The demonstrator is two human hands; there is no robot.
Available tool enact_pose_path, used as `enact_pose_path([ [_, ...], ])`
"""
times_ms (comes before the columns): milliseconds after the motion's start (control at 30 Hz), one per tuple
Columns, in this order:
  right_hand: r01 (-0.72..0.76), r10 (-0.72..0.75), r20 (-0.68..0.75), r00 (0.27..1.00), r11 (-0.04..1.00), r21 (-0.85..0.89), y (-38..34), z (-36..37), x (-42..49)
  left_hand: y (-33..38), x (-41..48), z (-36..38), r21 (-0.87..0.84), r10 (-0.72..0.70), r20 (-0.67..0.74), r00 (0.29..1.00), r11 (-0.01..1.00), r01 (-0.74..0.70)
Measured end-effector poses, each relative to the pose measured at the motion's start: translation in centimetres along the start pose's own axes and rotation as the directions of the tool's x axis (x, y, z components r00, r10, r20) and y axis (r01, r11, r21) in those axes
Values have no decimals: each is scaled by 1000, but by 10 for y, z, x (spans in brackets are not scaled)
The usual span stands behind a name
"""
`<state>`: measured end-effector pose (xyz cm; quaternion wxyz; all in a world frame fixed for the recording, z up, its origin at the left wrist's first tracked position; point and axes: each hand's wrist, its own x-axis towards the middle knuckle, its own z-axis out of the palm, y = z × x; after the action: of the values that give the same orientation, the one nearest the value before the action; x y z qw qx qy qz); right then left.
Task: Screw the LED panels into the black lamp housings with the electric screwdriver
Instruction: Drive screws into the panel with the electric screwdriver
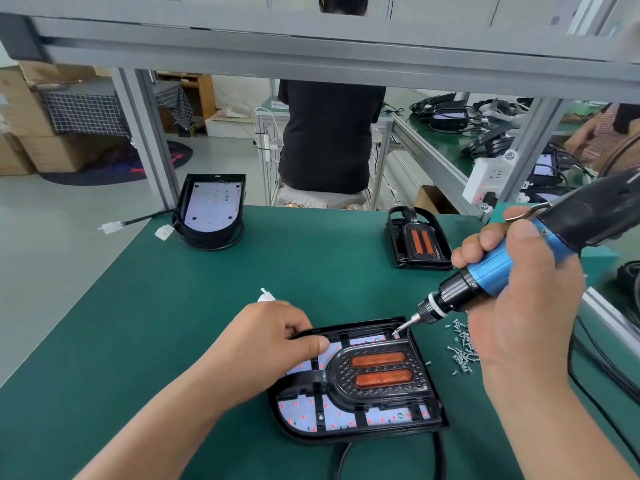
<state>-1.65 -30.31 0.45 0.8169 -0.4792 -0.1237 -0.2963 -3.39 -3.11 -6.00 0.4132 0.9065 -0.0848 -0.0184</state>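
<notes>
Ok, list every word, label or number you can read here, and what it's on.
None is legible.
Small label on the far workstation: too blurred to read.
Electric screwdriver in the right hand: no marking shows.
Lamp housing under the left hand: no print shows.

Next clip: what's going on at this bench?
A person is fastening an LED panel into a black lamp housing on the green mat. The left hand holds the housing's far edge, thumb on the panel, while the right hand grips the electric screwdriver, its bit set at the far right corner. Loose screws lie to its right. Two other housings sit at the back.
</notes>
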Motion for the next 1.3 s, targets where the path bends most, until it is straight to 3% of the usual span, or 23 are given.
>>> enact_pose_path([
  [500,-8,14,142,990,999,-42,-5,8,-8,6,-2,2,20,101,-71,992,995,-100],
  [767,-20,34,131,991,994,-107,-8,11,-8,9,-4,4,21,130,-100,986,991,-128],
  [933,-11,37,227,973,994,-112,-5,11,-7,9,-3,3,48,122,-92,988,992,-118],
  [1100,-39,52,315,948,998,-49,-2,6,-6,7,1,1,-1,36,-36,999,999,-36],
  [1300,-118,80,196,977,975,190,0,-5,1,2,1,-5,15,-15,48,999,1000,15],
])
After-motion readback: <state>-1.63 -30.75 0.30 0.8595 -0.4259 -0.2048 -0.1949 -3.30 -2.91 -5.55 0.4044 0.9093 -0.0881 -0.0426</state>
